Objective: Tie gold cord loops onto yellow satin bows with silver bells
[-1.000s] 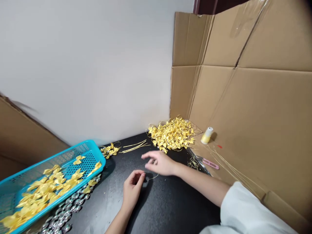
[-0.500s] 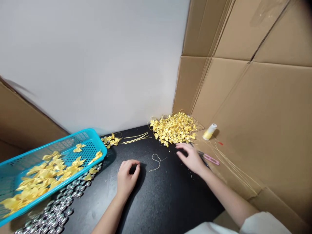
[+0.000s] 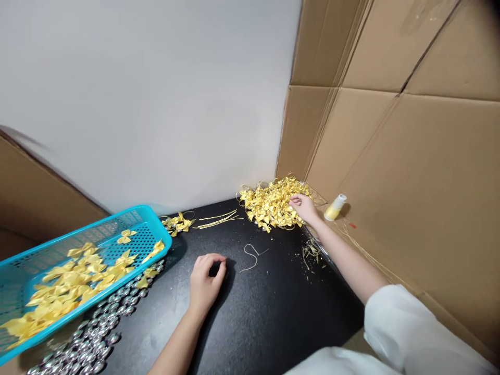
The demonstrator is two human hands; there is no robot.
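My right hand [image 3: 304,208] reaches over the right part of a pile of small yellow ribbon bows [image 3: 269,208]. Its fingers are drawn together among the bows; what they hold, if anything, cannot be made out. My left hand [image 3: 205,278] rests low above the black table [image 3: 242,323], thumb and forefinger tips meeting in a ring. Anything between those tips is too small to see. Just right of it lies a needle with a short curved thread [image 3: 252,258].
A turquoise basket [image 3: 160,229] with yellow bows stands left, silver beads [image 3: 97,333] beside it. Several yellow cords [image 3: 219,220] and a small bow cluster [image 3: 177,224] lie at the back. Thread clippings [image 3: 311,252] and a thread spool [image 3: 335,207] are right, by cardboard walls [image 3: 429,172].
My right hand has moved forward from the table by the pink-handled tool onto the bow pile, its fingers closing. The arm now hides that tool and uncovers thread clippings. My left hand has barely moved.
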